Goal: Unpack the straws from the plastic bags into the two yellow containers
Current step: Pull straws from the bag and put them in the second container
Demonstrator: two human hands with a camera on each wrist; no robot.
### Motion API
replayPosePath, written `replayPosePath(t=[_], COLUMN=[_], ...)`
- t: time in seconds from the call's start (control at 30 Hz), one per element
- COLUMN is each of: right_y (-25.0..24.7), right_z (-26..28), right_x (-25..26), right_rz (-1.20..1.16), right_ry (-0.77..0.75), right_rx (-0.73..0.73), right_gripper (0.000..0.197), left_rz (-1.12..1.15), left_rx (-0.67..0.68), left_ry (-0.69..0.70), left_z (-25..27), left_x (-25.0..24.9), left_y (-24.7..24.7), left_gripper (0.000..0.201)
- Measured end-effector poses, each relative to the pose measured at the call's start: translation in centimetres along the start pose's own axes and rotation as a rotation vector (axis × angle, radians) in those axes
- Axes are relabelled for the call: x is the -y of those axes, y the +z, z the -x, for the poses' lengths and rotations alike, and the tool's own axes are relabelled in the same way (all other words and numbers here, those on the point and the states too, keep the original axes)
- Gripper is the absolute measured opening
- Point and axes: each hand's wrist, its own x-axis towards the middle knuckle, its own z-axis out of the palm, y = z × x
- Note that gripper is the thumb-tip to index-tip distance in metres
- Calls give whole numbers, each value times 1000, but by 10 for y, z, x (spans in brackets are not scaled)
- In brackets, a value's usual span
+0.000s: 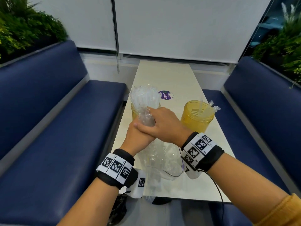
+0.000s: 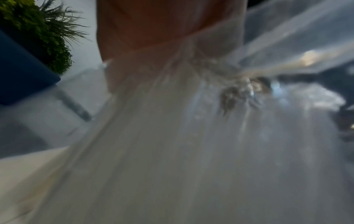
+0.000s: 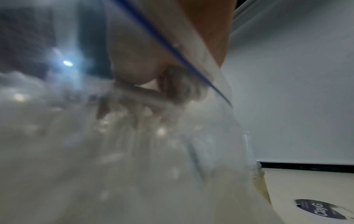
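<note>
A bundle of wrapped clear straws stands in the left yellow container, with a clear plastic bag bunched around its lower part. My right hand grips the bunched bag from above. My left hand lies just under it and holds the same bag; its fingers are hidden. The right yellow container holds a few wrapped straws. Both wrist views are blurred, with plastic bag film below my left hand and my right hand's curled fingers behind the plastic bag.
Crumpled clear bags lie on the narrow cream table near its front edge. A purple round sticker is stuck between the containers. Blue benches flank the table, with plants behind them.
</note>
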Motion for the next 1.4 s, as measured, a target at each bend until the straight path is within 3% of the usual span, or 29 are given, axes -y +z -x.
replayPosePath(t=[0.13, 0.23, 0.3, 0.33, 0.4, 0.5, 0.6, 0.67, 0.8, 0.87, 1.03, 1.2, 1.4], right_y=[1, -5, -15, -22, -40, -70, -103, -127, -164, -167, -130, -67, -16], right_z=[-5, -9, -15, -19, -25, -33, -36, -37, -34, -31, -28, -23, 1], right_x=[-4, 2, 5, 6, 7, 8, 8, -3, -52, -84, -144, -182, -198], right_rz=[12, -64, -140, -184, -253, -321, -377, -392, -202, -50, 162, 277, 207], right_ry=[-74, -86, -91, -91, -101, -154, -196, -156, -62, 48, 388, 585, 822], right_rx=[-89, -187, -260, -295, -385, -522, -676, -785, -964, -1003, -886, -643, -341], right_gripper=[43, 38, 37, 34, 32, 29, 52, 56, 41, 44, 47, 51, 61], left_rz=[131, 18, -28, -71, -156, -207, -238, -225, -212, -212, -217, -232, -233], left_rx=[-9, 11, -7, -23, -24, -39, -34, -35, -62, -71, -85, -85, -91], left_ry=[-50, -45, -132, -178, -226, -230, -223, -202, -194, -191, -192, -211, -214], left_z=[1, -2, -2, -2, 0, 1, 1, 2, 5, 6, 2, -2, -2], left_x=[1, 6, 10, 12, 8, 4, 11, 16, 17, 17, 13, 6, 2], left_y=[-5, -4, -4, -4, -5, -8, -9, -11, -14, -14, -8, -2, 0], left_gripper=[19, 47, 73, 75, 58, 53, 44, 38, 35, 34, 29, 23, 20])
